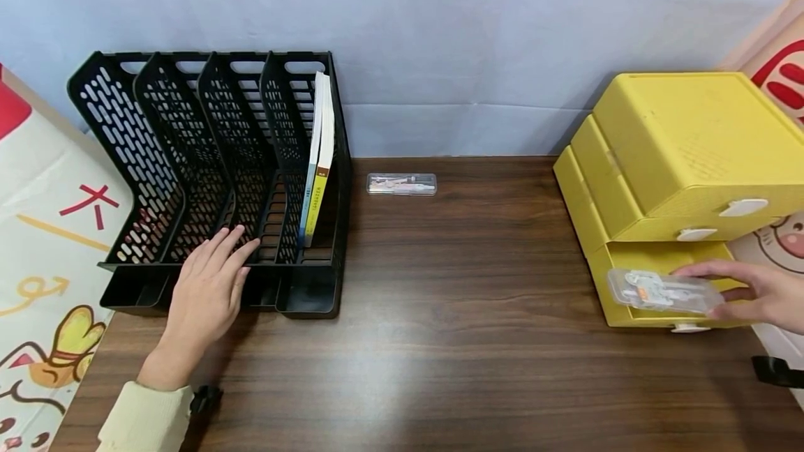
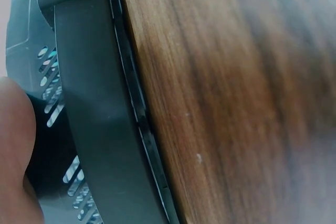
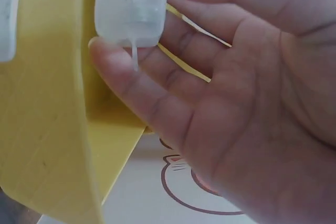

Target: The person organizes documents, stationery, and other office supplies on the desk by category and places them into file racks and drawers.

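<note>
My right hand [image 1: 756, 293] pinches the end of a clear plastic case [image 1: 666, 290] over the pulled-out bottom drawer [image 1: 653, 254] of a yellow drawer unit [image 1: 703, 131]. White and orange pieces show through the case. In the right wrist view, the case [image 3: 128, 11] lies between thumb and fingers, beside the yellow drawer front [image 3: 47, 103]. At the left, my left hand [image 1: 210, 288] rests with fingers extended on the front part of a black file organizer [image 1: 308, 269]. The left wrist view catches part of that hand [image 2: 16, 150] beside the organizer's black front wall [image 2: 89, 93].
Two thin books [image 1: 318, 173] lean in the organizer's rightmost slot. Another clear case [image 1: 402, 184] with small items lies at the back of the brown wooden table [image 1: 465, 284]. White cloth [image 1: 440, 54] hangs behind, and printed sheets [image 1: 50, 264] flank both sides.
</note>
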Demonstrator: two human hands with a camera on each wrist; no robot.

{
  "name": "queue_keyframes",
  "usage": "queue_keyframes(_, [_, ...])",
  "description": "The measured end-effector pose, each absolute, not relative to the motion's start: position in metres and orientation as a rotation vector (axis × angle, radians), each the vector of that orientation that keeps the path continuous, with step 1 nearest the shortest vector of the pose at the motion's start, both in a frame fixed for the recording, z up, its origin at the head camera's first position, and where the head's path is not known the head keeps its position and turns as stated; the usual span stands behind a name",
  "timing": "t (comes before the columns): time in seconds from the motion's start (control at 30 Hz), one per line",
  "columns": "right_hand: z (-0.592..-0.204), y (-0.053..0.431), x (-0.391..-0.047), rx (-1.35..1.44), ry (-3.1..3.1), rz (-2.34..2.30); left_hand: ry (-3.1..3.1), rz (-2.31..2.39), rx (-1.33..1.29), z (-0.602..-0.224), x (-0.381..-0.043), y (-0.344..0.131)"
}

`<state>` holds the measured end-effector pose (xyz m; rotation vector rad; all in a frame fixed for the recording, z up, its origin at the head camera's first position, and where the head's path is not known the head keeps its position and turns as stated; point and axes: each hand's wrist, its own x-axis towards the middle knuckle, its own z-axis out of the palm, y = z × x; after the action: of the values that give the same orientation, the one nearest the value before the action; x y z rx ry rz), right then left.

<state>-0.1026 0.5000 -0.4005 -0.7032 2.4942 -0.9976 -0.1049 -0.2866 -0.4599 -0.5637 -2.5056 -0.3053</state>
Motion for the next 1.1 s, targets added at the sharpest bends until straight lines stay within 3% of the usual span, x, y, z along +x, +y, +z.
queue_keyframes(0.47, [-0.417,0.534,-0.109,-0.706,2.450,-1.074,-2.500,-0.312,-0.574,-0.460,-0.105,-0.287])
queue_keyframes(1.1, [-0.413,0.501,-0.129,-0.528,2.558,-0.634,-2.533,-0.303,-0.565,-0.462,-0.105,-0.290])
